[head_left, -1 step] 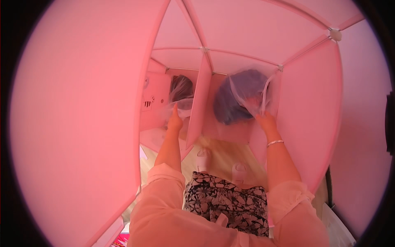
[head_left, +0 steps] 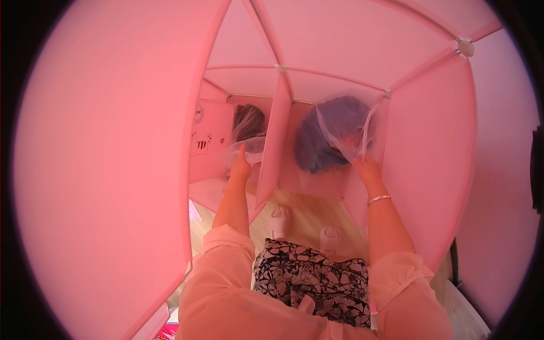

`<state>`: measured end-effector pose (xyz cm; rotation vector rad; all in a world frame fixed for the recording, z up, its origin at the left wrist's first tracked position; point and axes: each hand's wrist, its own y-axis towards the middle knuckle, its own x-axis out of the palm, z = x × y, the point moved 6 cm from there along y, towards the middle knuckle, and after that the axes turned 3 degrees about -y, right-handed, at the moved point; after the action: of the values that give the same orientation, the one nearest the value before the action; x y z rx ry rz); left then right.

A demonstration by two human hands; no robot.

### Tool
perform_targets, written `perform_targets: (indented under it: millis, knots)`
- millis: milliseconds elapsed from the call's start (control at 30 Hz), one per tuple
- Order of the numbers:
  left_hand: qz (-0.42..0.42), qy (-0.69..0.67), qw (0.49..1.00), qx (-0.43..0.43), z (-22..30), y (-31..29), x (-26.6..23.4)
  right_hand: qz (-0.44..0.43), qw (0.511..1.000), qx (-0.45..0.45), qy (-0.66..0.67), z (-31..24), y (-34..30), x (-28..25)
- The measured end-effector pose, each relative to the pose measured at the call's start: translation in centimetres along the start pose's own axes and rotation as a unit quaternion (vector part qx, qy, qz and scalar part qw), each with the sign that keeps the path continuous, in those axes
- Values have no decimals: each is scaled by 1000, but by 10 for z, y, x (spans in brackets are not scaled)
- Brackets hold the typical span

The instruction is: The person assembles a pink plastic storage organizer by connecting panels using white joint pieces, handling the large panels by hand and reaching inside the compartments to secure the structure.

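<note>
My right hand (head_left: 368, 170) is closed on the gathered edge of a clear plastic bag (head_left: 367, 130). Inside that bag is a rounded dark blue bundle (head_left: 326, 136), resting in the right compartment of a pink panel cabinet. In the left compartment, my left hand (head_left: 241, 164) grips the whitish film of another see-through plastic bag (head_left: 256, 148), with something dark (head_left: 249, 120) inside. Its fingertips are partly hidden by the film. A thin pink divider panel (head_left: 273, 144) stands between the two bags. What exactly the bags contain cannot be made out.
A large pink door panel (head_left: 107, 153) fills the left side; another pink panel (head_left: 428, 153) rises at right. Thin rods meet at a round connector (head_left: 465, 47). A pink door with a cartoon print (head_left: 212, 139) is at the left compartment. My shoes (head_left: 280, 221) stand on the wooden floor (head_left: 306, 207).
</note>
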<state>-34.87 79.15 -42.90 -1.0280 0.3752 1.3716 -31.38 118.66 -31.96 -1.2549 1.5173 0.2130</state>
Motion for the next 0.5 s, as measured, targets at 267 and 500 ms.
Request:
perform_targets:
  millis: [267,500]
  knots:
    - [-206,156,960,104,-73,5,38,73,975,-14,207,22,2,28]
    - [-314,-155,907,-235,-130,-48,78,158,950,-30,267,116,50,44]
